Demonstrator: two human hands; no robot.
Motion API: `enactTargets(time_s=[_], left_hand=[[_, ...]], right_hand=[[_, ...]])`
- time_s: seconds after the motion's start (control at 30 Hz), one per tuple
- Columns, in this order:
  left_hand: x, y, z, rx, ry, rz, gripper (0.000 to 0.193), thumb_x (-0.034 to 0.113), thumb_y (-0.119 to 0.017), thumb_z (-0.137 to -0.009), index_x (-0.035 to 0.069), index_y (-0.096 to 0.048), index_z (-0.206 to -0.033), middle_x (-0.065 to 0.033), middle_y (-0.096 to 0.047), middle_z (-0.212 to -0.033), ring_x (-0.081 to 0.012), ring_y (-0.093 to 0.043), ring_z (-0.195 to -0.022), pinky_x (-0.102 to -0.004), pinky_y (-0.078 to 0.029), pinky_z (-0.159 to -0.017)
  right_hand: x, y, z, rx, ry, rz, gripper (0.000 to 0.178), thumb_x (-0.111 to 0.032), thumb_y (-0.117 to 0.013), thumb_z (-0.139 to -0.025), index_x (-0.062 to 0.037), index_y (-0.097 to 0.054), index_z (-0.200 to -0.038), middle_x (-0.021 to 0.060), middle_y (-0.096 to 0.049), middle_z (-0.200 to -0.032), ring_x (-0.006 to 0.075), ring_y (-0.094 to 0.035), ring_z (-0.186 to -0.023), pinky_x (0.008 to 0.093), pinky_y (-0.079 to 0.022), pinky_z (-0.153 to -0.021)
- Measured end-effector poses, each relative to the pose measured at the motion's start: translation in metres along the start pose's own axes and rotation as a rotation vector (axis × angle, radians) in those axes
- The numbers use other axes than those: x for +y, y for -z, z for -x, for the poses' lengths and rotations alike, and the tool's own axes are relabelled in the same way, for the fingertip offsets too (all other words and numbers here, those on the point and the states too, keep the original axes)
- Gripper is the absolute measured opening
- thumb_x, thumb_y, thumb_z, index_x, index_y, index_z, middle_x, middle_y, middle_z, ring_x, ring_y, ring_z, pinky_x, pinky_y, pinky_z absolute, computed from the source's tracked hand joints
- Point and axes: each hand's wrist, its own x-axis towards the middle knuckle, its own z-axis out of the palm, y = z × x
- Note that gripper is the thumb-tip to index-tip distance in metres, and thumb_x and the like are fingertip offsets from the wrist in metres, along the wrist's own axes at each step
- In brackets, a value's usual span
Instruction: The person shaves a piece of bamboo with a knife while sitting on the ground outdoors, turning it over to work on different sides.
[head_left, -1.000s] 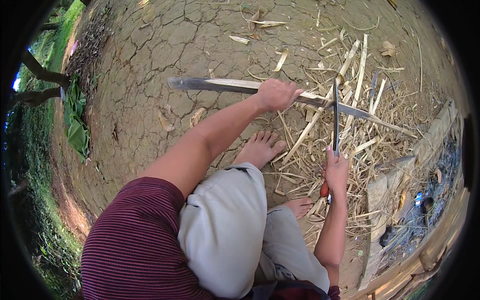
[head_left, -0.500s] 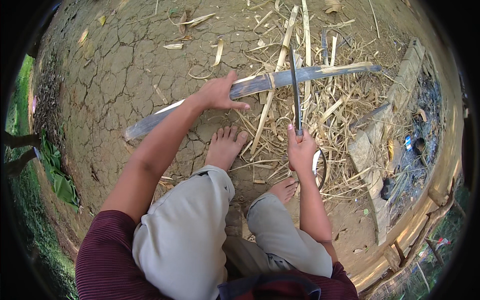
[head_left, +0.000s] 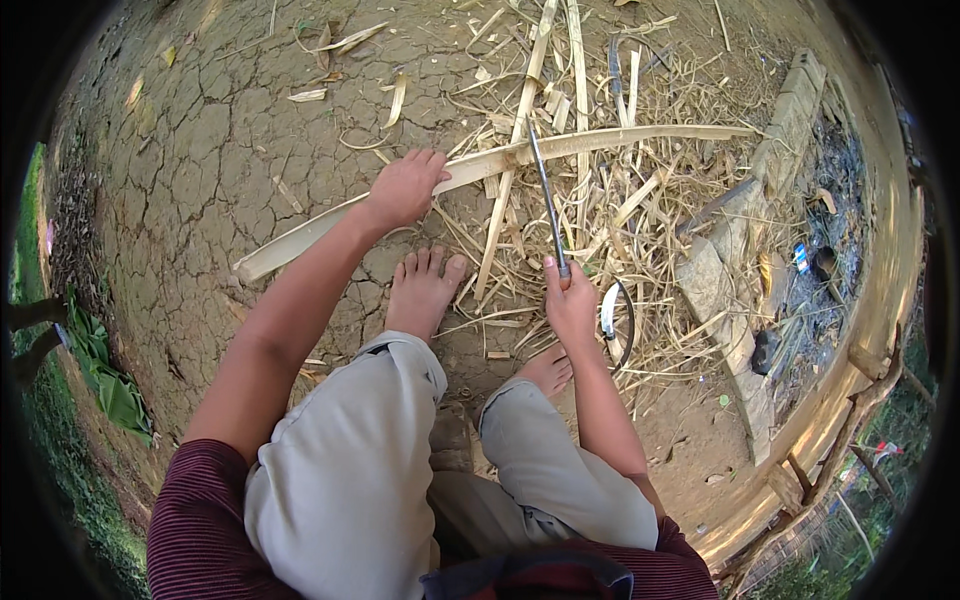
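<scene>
A long split bamboo piece [head_left: 590,141] lies slantwise across in front of me, its pale, hollowed inner side up. My left hand [head_left: 405,190] is closed round it left of its middle, the fingers over the far edge. My right hand [head_left: 573,312] is closed on the handle of a long, narrow-bladed knife [head_left: 549,196]. The blade points away from me and crosses the bamboo near its node; whether it touches is unclear. Beneath the bamboo's right half is a heap of pale bamboo shavings [head_left: 630,210].
Long bamboo strips [head_left: 500,220] lie among the shavings. My bare left foot [head_left: 425,290] is just below the bamboo. At right are a weathered plank [head_left: 735,340], ashes [head_left: 850,220] and a log rail [head_left: 905,260]. Green leaves [head_left: 108,370] lie at far left.
The bamboo has been turned over, from its dark outer side to its pale inner side. My left fingers have closed round it. The knife now leans left.
</scene>
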Motion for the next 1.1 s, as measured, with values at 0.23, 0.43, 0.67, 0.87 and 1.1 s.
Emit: enactTargets(time_s=[0.23,0.43,0.67,0.87,1.1], left_hand=[[0.007,-0.004,0.002,0.029,0.067,0.011,0.022,0.028,-0.054,-0.102,0.006,-0.053,-0.104,-0.0123,-0.06,-0.103,-0.0317,-0.061,-0.103,-0.0469,-0.052,-0.082],[0.016,-0.01,0.007,0.069,0.069,-0.062,0.018,0.026,-0.053,-0.102,0.008,-0.054,-0.105,-0.0097,-0.06,-0.103,-0.0301,-0.062,-0.102,-0.046,-0.051,-0.082],[0.015,-0.011,0.012,0.078,0.086,-0.098,0.018,0.027,-0.054,-0.101,0.009,-0.054,-0.107,-0.0087,-0.059,-0.103,-0.0286,-0.061,-0.102,-0.0455,-0.051,-0.08],[0.021,-0.011,0.01,0.103,0.049,-0.139,0.017,0.025,-0.054,-0.101,0.009,-0.054,-0.107,-0.0085,-0.058,-0.102,-0.0286,-0.059,-0.102,-0.0455,-0.05,-0.079],[0.014,-0.017,0.003,0.135,0.016,-0.149,0.02,0.027,-0.056,-0.1,0.01,-0.054,-0.109,-0.0077,-0.059,-0.103,-0.0274,-0.06,-0.1,-0.0443,-0.051,-0.077]], right_hand=[[-0.006,0.002,0.004,0.144,0.216,-0.042,0.039,-0.032,-0.062,-0.101,0.0023,-0.061,-0.084,0.0106,-0.05,-0.053,0.0215,-0.049,-0.046,0.0379,-0.041,-0.049],[-0.007,0.011,0.0,0.055,0.074,0.059,0.038,-0.032,-0.059,-0.102,0.0029,-0.063,-0.087,0.0127,-0.056,-0.055,0.0246,-0.052,-0.046,0.0406,-0.042,-0.051],[-0.094,0.054,0.024,0.148,0.43,-0.387,0.044,-0.042,-0.059,-0.102,0.0011,-0.06,-0.092,0.0005,-0.053,-0.058,0.0091,-0.049,-0.049,0.0276,-0.038,-0.047],[-0.04,0.017,-0.003,0.369,0.608,-0.215,0.041,-0.038,-0.057,-0.103,0.0013,-0.059,-0.092,0.0039,-0.055,-0.06,0.0173,-0.055,-0.05,0.0322,-0.043,-0.048],[0.011,0.006,-0.039,-0.115,-0.031,-0.022,0.045,-0.035,-0.056,-0.1,0.0045,-0.063,-0.08,0.0192,-0.058,-0.059,0.035,-0.058,-0.056,0.0461,-0.047,-0.059]])
